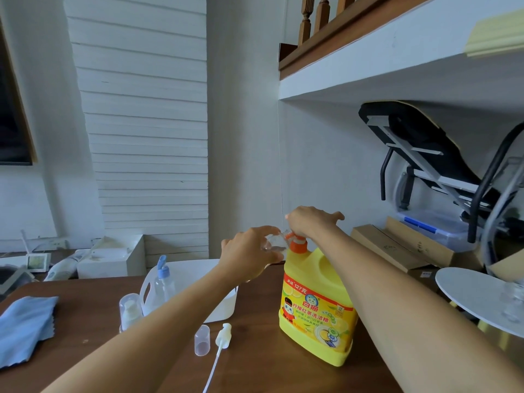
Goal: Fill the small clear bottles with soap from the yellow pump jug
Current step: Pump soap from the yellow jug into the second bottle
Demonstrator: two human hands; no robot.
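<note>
Evidently the filling step is in hand: the left hand (246, 256) grasps a small clear plastic bottle (272, 243), fingers curled round it, and holds its mouth against the spout of the orange pump head (297, 243) on the big yellow plastic soap jug (314, 307); the right hand (309, 222) lies palm-down on that pump, fingers loose and spread, pressing rather than clutching. How full the bottle is I cannot tell; the fingers hide much of it.

To do this well, I would hold the bottle's mouth right under the spout and tilt it slightly to meet the flow; press slowly, in short strokes, since thick soap may overshoot a narrow neck; let the last thread drop before drawing the bottle away. The downward press should also steady the jug, which stands upright on the brown wooden table (249, 364).

Near the left forearm lie 1 loose clear cap (202, 340) and 1 white pump top with a long dip tube (222, 334) — probably this bottle's own parts; a dropped elbow could sweep them off. Further left stand 1 capped small bottle (130, 310), a blue-topped clear bottle (163, 282) and a white plastic tub (221, 310); a blue cloth (25, 324) lies at the left edge — handy for drips. Nothing stands between the hands and the pump.
</note>
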